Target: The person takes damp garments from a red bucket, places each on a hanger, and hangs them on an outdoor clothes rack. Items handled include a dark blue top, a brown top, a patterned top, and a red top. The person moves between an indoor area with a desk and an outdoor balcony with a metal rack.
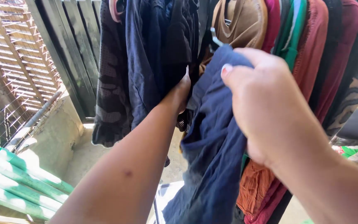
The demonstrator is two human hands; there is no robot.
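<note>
My right hand (266, 108) grips the top of a dark blue garment (214, 157) that hangs down in front of me, bunched at a hanger hook (215, 39). My left hand (181, 93) reaches forward with the arm stretched out and pushes between the hanging dark navy clothes (154, 54) and the blue garment; its fingers are partly hidden by the cloth. To the right hang a tan garment (241, 25), a green one (295, 29) and several red and maroon ones (324, 49).
A dark patterned garment (110, 91) hangs at the left of the row. Behind it stands a dark wooden fence (73, 45). A wire mesh and lattice (9, 62) fill the left side, with green corrugated sheeting (17, 186) below and a concrete floor (83, 157).
</note>
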